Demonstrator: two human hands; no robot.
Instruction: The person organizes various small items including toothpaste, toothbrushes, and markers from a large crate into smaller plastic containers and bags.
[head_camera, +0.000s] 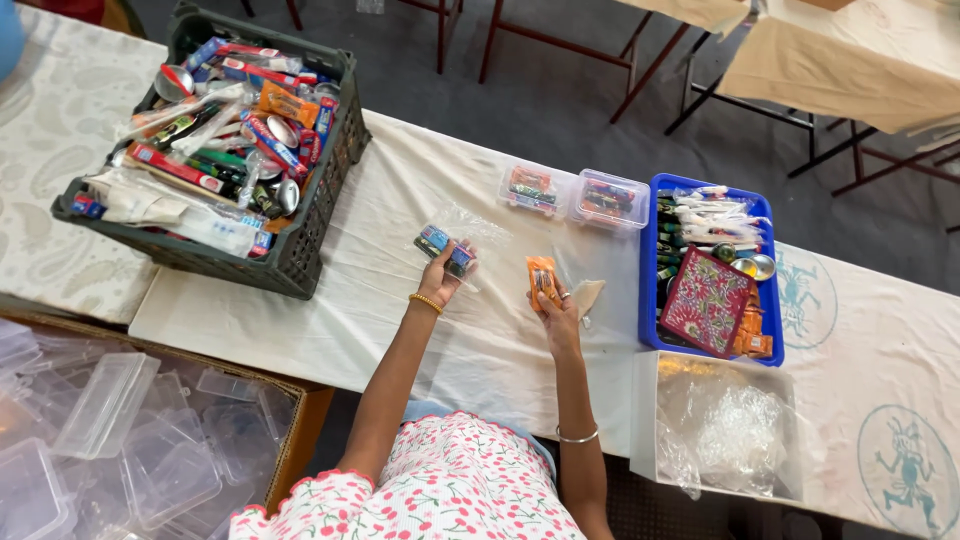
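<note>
We find our left hand (440, 272) gripping a blue packet (447, 247) and our right hand (556, 305) gripping an orange packet (541, 276), long axis upright. Both sit left of the blue tray (650, 262); the right is nearer it.

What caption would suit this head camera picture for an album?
A person's left hand holds a clear packet and the right hand an orange sachet, between a dark crate and blue tray.

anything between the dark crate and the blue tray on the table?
Head view: the left hand with a clear packet, the right hand with an orange packet, and two small clear lidded boxes on the cloth.
</note>
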